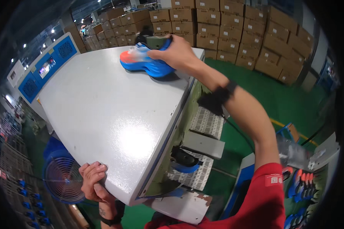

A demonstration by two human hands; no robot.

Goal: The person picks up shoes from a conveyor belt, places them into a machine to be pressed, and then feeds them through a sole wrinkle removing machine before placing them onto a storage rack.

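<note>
At the far end of the white worktop (pixel 91 103), a blue sneaker (pixel 153 68) with an orange toe is in the fingers of the right hand (pixel 181 55). They are closed around its heel end, thumb on the near side. The toe points left, away from these fingers. The picture is too blurry to tell if the sneaker's bottom touches the worktop. A black strap (pixel 219 97) goes around the arm, just behind the right fingers.

Well apart from them, the left hand (pixel 93 179) rests at the near end of the worktop, on its left edge. Its fingers are bent, and you cannot tell if they squeeze the edge. Just left of these fingers is a round blue fan (pixel 67 179). To their right, lower than the worktop, sits a black and blue shoe (pixel 185 158). Past the right fingers, brown boxes (pixel 208 28) stand in tall stacks on the green floor (pixel 252 87).
</note>
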